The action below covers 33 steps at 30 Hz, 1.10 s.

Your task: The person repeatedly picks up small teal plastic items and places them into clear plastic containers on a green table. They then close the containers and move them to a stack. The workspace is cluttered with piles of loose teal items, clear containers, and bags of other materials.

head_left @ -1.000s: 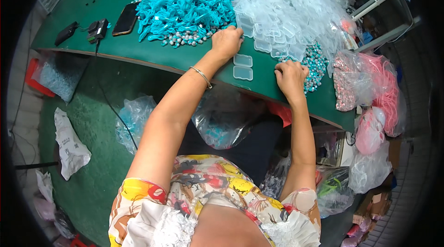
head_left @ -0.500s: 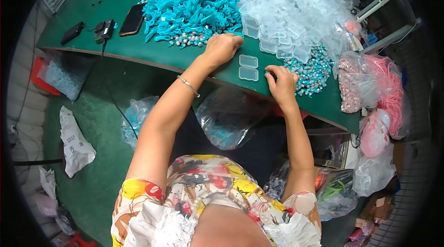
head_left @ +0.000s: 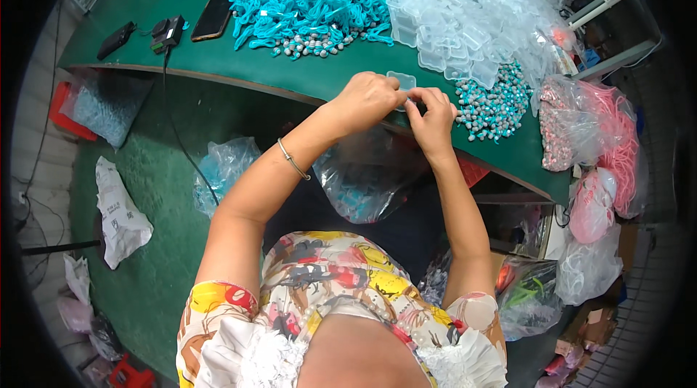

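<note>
At the green table's front edge, my left hand [head_left: 369,102] and my right hand [head_left: 433,121] meet over a small clear plastic box [head_left: 401,80]. The box's far part shows beyond my fingers, while they cover most of its near part. Both hands are closed, fingertips pinched close together; whatever lies between them is too small or hidden to name. Just right of my right hand is a heap of small grey and turquoise beads [head_left: 494,106]. Beyond my left hand lies a big pile of turquoise cord loops [head_left: 308,0], with grey beads [head_left: 308,45] along its near side.
A large mound of clear plastic boxes [head_left: 465,21] covers the table's far right. On the left lie a phone [head_left: 212,16], a small black device [head_left: 168,34] with a cable, and another black item [head_left: 116,40]. Bags with pink cord [head_left: 613,141] hang beside the table's right end.
My left hand has moved right and nearer, away from the cord pile. My right hand has shifted slightly left, and both now meet over the open box. The whole view has shifted a little.
</note>
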Motion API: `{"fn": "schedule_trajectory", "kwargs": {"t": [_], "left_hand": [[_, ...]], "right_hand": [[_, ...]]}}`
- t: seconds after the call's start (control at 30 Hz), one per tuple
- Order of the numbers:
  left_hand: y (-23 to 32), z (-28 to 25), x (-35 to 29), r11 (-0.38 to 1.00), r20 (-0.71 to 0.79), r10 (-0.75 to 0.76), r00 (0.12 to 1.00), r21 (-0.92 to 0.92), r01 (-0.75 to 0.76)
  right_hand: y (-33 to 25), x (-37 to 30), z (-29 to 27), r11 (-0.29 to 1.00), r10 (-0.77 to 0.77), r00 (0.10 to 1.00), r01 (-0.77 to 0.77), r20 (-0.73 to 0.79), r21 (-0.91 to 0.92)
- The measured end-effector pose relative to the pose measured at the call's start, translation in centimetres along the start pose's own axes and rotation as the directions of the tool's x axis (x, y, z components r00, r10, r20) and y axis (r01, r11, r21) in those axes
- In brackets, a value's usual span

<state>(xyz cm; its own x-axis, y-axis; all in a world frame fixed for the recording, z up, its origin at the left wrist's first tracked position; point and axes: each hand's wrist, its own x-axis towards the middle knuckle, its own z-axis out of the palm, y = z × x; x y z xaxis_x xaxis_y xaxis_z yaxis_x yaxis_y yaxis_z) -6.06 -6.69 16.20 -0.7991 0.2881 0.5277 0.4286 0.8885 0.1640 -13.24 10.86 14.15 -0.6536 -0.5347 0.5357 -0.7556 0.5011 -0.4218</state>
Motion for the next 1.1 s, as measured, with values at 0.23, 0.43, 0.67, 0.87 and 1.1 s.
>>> {"fn": "schedule_trajectory", "kwargs": {"t": [0.23,0.43,0.67,0.87,1.1], "left_hand": [[0.5,-0.3,-0.2,0.980,0.042,-0.118,0.992,-0.156,0.124],[0.2,0.1,-1.0,0.929,-0.044,-0.197,0.979,-0.328,0.172],[-0.9,0.8,-0.7,0.829,-0.140,-0.354,0.925,-0.505,0.241],[-1.3,0.5,-0.6,0.653,-0.077,-0.542,0.837,-0.666,0.361],[-1.6,0.7,0.1,0.615,-0.058,-0.574,0.817,-0.689,0.383]], "right_hand": [[-0.1,0.3,-0.4,0.994,-0.074,0.997,0.077,0.031,-0.078],[0.3,0.4,-0.5,0.998,-0.031,0.998,0.028,0.054,0.065],[-1.6,0.8,-2.1,0.989,-0.080,0.976,0.103,-0.204,0.103],[-5.9,1.4,-5.8,0.968,-0.172,0.865,0.236,-0.472,0.081],[-9.5,2.5,-10.6,0.882,-0.421,0.592,0.444,-0.687,-0.159]]}}
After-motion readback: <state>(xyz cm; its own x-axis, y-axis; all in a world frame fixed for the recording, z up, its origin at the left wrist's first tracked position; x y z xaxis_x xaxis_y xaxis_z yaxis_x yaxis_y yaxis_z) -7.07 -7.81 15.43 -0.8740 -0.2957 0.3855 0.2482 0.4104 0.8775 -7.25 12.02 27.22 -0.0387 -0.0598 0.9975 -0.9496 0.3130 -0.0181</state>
